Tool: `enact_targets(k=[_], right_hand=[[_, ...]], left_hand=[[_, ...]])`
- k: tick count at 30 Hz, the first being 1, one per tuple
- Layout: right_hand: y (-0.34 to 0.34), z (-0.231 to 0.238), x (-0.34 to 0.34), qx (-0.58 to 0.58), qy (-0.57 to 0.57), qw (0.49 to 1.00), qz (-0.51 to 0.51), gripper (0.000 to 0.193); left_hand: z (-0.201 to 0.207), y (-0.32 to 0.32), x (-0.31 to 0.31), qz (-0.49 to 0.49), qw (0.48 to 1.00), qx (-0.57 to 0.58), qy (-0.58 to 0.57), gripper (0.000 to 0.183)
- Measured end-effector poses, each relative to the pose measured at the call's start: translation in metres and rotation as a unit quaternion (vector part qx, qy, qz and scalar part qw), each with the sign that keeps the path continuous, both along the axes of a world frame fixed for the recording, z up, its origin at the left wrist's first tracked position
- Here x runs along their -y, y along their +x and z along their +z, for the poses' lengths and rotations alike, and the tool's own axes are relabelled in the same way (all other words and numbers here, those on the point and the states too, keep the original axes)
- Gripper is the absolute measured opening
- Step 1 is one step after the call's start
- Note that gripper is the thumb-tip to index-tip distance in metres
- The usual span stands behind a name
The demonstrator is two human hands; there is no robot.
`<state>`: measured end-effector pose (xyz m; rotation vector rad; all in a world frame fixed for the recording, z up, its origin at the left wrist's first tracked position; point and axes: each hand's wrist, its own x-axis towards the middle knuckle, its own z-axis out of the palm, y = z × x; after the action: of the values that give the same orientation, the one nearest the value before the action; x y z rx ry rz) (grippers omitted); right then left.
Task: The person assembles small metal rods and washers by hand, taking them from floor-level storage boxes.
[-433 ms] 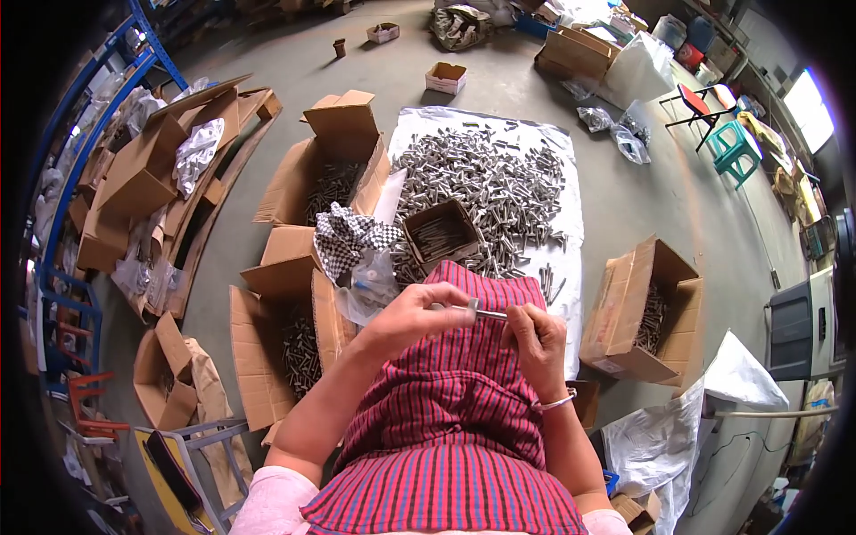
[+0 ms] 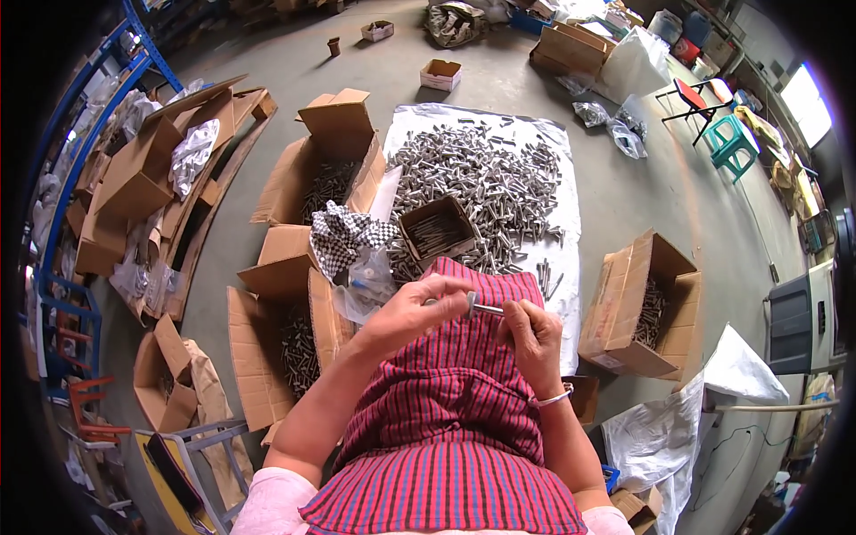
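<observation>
Above my lap, in front of the striped apron (image 2: 446, 486), my right hand (image 2: 535, 337) is closed on the shank of a thin metal bolt (image 2: 487, 308). The bolt points left, and a wider washer-like ring sits near its left end. My left hand (image 2: 415, 312) is curled at that ringed end, its fingertips slightly blurred and partly hiding it. Just beyond my knees, a heap of loose metal bolts (image 2: 499, 183) lies spread on a white sheet (image 2: 567, 267). Among them stands a small open cardboard box (image 2: 459, 244) with thin metal rods inside.
Open cartons holding metal pieces stand at left (image 2: 254, 357), further back (image 2: 285, 183) and at right (image 2: 615, 312). A checkered cloth (image 2: 343, 239) and clear plastic bag (image 2: 370, 278) lie beside the heap. Far right are a green stool (image 2: 733, 143) and a folding chair (image 2: 691, 96).
My left fingers have shifted slightly around the ringed end of the bolt. My right hand keeps its hold, a little lower and to the left. The whole view has moved slightly.
</observation>
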<state>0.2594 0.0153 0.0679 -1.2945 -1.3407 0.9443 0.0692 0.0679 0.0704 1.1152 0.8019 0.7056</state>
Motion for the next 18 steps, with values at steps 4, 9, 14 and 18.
enact_targets(k=[4, 9, 14, 18], right_hand=[[-0.001, 0.002, 0.001, -0.004, 0.002, 1.0, -0.008, 0.04], [-0.002, -0.002, 0.002, -0.004, 0.003, 1.0, -0.008, 0.04], [-0.002, -0.001, 0.001, -0.005, -0.005, 1.0, -0.007, 0.039], [-0.003, -0.001, 0.001, -0.004, 0.007, 1.0, -0.005, 0.04]], left_hand=[[0.01, 0.002, 0.005, -0.036, 0.999, -0.017, -0.028, 0.03], [-0.001, -0.003, -0.002, -0.064, 0.993, -0.076, -0.067, 0.038], [0.017, 0.013, 0.011, 0.055, 0.995, 0.026, 0.08, 0.021], [-0.015, -0.008, -0.007, -0.103, 0.986, -0.093, -0.096, 0.043]])
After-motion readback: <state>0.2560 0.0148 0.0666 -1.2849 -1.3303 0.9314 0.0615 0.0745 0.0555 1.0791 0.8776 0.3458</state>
